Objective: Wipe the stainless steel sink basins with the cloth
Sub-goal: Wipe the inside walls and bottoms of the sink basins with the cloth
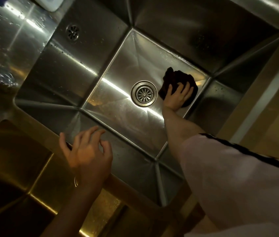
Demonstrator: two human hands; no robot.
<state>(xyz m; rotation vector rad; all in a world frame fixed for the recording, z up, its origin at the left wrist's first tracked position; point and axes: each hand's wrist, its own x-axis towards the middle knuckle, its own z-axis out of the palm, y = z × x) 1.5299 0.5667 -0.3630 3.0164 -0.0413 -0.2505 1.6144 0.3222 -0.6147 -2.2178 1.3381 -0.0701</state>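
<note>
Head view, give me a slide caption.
Right hand presses dark cloth on basin floor beside drain.

White rounded plastic object (45,3): cut off by top edge | dark crumpled cloth (178,77): partly hidden under right hand (176,97) | second steel basin (2,199): cropped lower left, in shadow

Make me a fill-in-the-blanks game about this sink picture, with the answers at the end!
1. The right hand presses a dark ____ onto the basin floor.
2. The left hand holds ____; its fingers hang curled over the sink's near edge.
3. The round ____ sits in the middle of the basin floor, just beside the right hand.
4. A smaller round overflow grille is set in the basin's ____, not its floor.

Missing words: cloth; nothing; drain; wall
</note>
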